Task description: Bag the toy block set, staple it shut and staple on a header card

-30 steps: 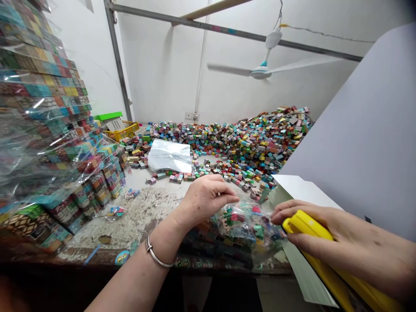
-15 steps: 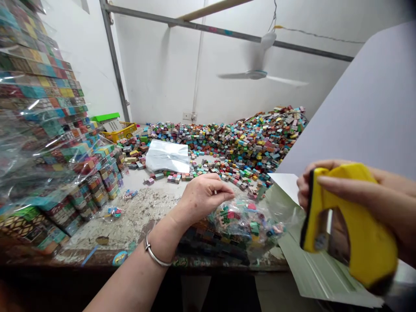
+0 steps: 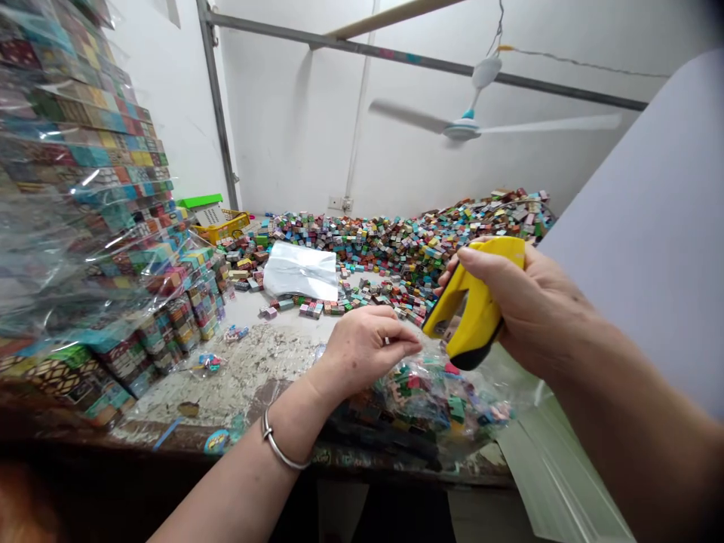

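Near the table's front edge, my left hand (image 3: pixel 367 343) has its thumb and fingertips pinched together on the gathered edge of a clear plastic bag (image 3: pixel 430 385). Small colourful plastic pieces show through the bag, and its pinched edge is mostly hidden by the fingers. My right hand (image 3: pixel 509 294) is closed around what looks like a yellow staple gun (image 3: pixel 480 302) with black trim. It is tilted, its lower left end just right of my left fingertips and above the bag. Beneath the bag lie dark stacked blocks (image 3: pixel 390 430), partly covered.
Wrapped stacks of patterned blocks (image 3: pixel 113 181) rise at the left. A heap of loose blocks (image 3: pixel 396 234) spreads along the back, with a silvery sheet (image 3: pixel 299 271) in front. Small packets (image 3: pixel 210 363) lie at the left. A fan (image 3: pixel 461 130) hangs overhead; a white panel (image 3: pixel 650 226) leans at the right.
My right hand has brought the yellow staple gun leftward and up, from the far right to beside my left fingertips. My left hand keeps its pinch; the view has shifted slightly.
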A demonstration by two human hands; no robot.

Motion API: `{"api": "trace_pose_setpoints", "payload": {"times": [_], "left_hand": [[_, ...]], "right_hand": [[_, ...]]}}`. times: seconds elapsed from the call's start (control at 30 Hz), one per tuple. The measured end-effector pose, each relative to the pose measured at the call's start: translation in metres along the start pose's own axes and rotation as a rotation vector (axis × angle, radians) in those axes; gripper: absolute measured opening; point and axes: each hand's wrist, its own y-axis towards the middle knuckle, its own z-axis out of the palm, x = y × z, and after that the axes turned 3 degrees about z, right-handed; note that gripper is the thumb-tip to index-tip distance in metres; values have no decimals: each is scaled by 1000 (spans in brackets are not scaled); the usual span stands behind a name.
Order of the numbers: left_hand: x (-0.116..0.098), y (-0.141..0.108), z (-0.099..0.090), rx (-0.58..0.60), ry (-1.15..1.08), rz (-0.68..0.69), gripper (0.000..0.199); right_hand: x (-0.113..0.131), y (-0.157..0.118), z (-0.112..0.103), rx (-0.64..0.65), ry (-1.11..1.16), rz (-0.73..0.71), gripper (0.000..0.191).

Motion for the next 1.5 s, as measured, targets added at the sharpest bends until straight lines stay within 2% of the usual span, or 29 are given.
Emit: {"api": "trace_pose_setpoints", "payload": {"times": [0.23,0.47,0.77,1.07,1.2,1.43,1.5], "left_hand": [[0,-4,2,-52,24,32,7],[-3,-6,3,-99,78,21,7],[-4,-8,5,-103,149,1,15],[-6,-15,6,-128,157,2,11],[-8,-15,4,-121,171,-9,11],[-11,-17,4,-111,188,-18,15],[-12,-17,4,-109,179,-19,15]], "right_hand": [[-11,-3,9,17,-22,38,30],[-23,-10,10,-115,39,0,35],[-19,-26,10,-239,124,3,26],[-29,-42,16,-342,177,-159,17],[-32,-47,17,-395,202,-187,15],[-33,-59,12,-331,242,-183,19],[-35,-62,9,-346,196,-178,19]]}}
